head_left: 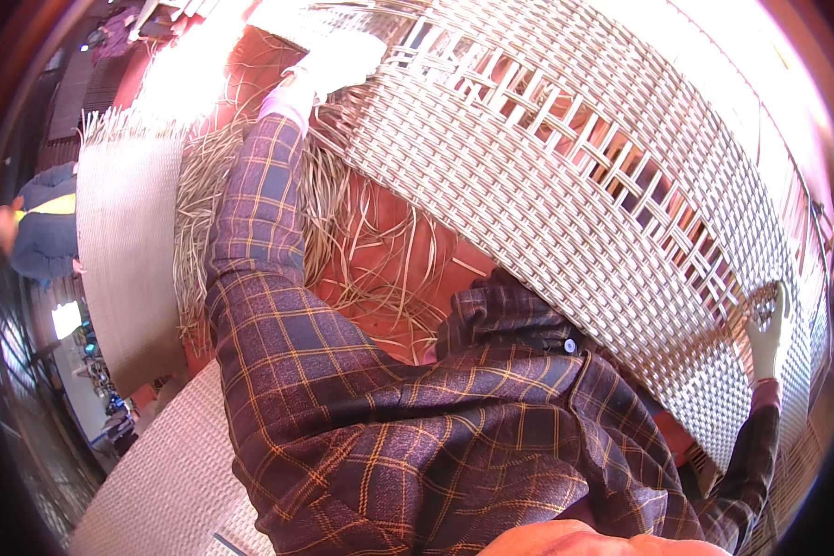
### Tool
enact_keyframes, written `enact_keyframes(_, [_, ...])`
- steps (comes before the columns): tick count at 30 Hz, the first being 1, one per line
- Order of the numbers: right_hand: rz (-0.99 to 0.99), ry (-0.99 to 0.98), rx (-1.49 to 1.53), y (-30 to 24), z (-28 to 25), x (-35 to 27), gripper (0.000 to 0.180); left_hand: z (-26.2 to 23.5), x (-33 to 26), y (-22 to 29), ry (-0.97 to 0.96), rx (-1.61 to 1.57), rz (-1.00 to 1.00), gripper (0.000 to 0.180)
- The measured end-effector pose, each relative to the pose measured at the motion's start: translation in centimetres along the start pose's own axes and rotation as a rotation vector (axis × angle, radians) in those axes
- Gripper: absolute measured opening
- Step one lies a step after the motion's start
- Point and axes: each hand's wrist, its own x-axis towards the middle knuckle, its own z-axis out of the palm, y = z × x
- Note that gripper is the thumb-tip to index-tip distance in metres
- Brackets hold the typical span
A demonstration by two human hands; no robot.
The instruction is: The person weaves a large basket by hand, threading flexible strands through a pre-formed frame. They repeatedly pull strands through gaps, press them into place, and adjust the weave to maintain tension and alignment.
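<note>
A large woven panel (528,176) of pale, glossy flat strands slants from the upper middle to the right. Along it runs a loosely woven band (612,176) with open gaps. At the panel's upper left end is my left hand (347,63), in a white glove; glare washes out its fingers, so its grip cannot be made out. My right hand (769,334), in a pale glove, lies against the right end of the loose band, its visible fingers apart.
Loose strands (380,269) lie tangled on a reddish surface (380,218). A fringed woven mat (130,250) hangs at the left, with another woven piece (167,473) at lower left. Beyond the mat, a person in dark clothing (46,227) is partly visible.
</note>
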Motion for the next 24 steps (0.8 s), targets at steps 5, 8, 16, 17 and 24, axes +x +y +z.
enact_keyframes(5, [-0.053,0.002,-0.018,-1.1,-0.5,0.0,0.109,0.4,-0.6,-2.8,-0.040,-0.978,-0.251,0.037])
enact_keyframes(8, [-0.062,0.020,-0.149,-1.7,-0.9,0.1,0.108,-0.2,-1.4,-3.4,-0.018,-0.341,-0.244,0.036])
enact_keyframes(16, [-0.084,0.006,-0.090,-2.2,-1.1,0.0,0.110,-0.7,-2.5,-1.8,0.111,0.161,-0.172,0.033])
enact_keyframes(17, [-0.088,0.008,-0.084,-2.2,-1.1,0.0,0.110,-0.6,-2.3,-1.7,0.136,0.120,-0.135,0.032])
enact_keyframes(24, [-0.048,-0.005,-0.024,-2.0,-0.8,0.1,0.108,-1.0,-1.9,-2.0,0.150,0.010,-0.110,0.030])
